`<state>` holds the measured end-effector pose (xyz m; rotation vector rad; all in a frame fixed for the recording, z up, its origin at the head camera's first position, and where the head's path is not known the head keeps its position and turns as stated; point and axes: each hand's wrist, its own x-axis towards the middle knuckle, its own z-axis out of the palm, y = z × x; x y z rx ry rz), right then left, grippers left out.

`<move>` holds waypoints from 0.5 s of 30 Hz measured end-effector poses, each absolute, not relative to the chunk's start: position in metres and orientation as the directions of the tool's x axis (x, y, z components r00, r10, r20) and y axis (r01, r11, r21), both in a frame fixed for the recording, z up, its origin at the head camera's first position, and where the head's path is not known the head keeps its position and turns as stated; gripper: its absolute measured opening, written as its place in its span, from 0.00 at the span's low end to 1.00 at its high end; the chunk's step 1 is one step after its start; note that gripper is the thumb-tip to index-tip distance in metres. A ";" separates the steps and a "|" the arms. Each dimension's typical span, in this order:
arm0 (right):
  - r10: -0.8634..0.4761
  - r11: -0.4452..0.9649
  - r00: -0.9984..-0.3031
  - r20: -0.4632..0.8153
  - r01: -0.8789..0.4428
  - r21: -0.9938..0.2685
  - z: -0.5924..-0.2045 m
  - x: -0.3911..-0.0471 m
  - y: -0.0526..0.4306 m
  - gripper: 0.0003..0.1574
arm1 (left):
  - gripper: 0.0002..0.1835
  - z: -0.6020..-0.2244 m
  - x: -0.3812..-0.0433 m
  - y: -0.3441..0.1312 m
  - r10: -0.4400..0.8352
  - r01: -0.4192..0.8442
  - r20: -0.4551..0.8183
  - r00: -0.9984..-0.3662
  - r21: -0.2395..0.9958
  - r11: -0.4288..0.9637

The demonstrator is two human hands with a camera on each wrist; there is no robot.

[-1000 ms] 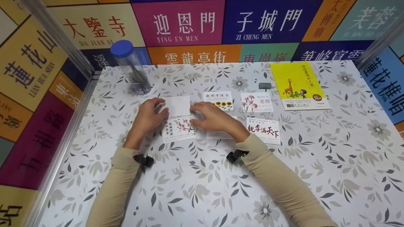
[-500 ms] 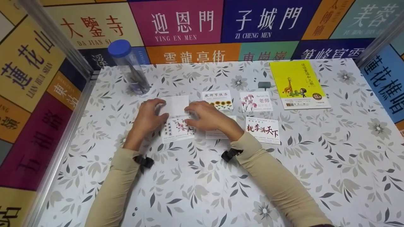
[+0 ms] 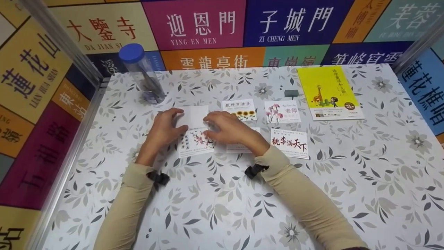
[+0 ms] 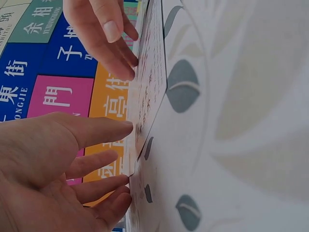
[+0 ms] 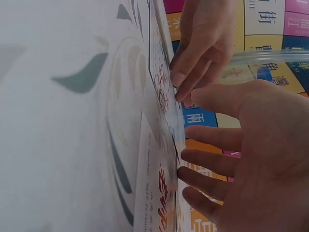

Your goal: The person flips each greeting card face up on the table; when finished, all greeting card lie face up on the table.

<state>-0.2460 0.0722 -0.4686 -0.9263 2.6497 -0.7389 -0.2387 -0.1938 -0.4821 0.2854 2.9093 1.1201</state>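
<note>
A blank white card (image 3: 195, 117) lies flat on the table, directly above a card with blossom branches (image 3: 197, 142). At the blank card's left side is my left hand (image 3: 162, 129), its fingertips by the edge and its thumb near the seam between both cards. My right hand (image 3: 230, 129) rests at the right side, thumb over the blossom card's upper right. In the left wrist view the left fingers (image 4: 101, 186) are spread and loosely straight. The right fingers (image 5: 207, 164) look extended too. Part of another card (image 3: 239, 147) is hidden under my right hand.
Right of the hands lie a sunflower card (image 3: 239, 114), a pink flower card (image 3: 282, 111) and a card with red lettering (image 3: 288, 143). A blue-lidded clear jar (image 3: 144, 76) stands at back left. Behind are a small grey-green object (image 3: 291, 93) and a yellow book (image 3: 327, 90).
My right hand has shifted slightly left, toward the blank card's right edge, then stayed nearly still. My left hand and the cards show almost no movement.
</note>
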 end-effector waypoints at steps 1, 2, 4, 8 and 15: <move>-0.631 0.676 -0.773 -0.059 -0.512 -0.530 -0.468 -0.245 0.072 0.34 | 0.31 -0.482 -0.239 -0.194 0.171 0.161 0.050 -0.984 0.666 0.728; -0.630 0.679 -0.774 -0.060 -0.512 -0.526 -0.468 -0.245 0.072 0.34 | 0.31 -0.482 -0.238 -0.194 0.166 0.154 0.045 -0.985 0.665 0.731; -0.634 0.678 -0.772 -0.047 -0.525 -0.514 -0.469 -0.245 0.073 0.32 | 0.31 -0.481 -0.237 -0.195 0.154 0.140 0.037 -0.987 0.661 0.737; -0.636 0.672 -0.771 -0.025 -0.538 -0.510 -0.469 -0.244 0.074 0.31 | 0.30 -0.479 -0.236 -0.199 0.119 0.105 0.024 -0.993 0.655 0.749; -0.624 0.692 -0.780 -0.052 -0.521 -0.500 -0.469 -0.243 0.075 0.34 | 0.32 -0.476 -0.236 -0.198 0.123 0.082 -0.014 -0.992 0.671 0.737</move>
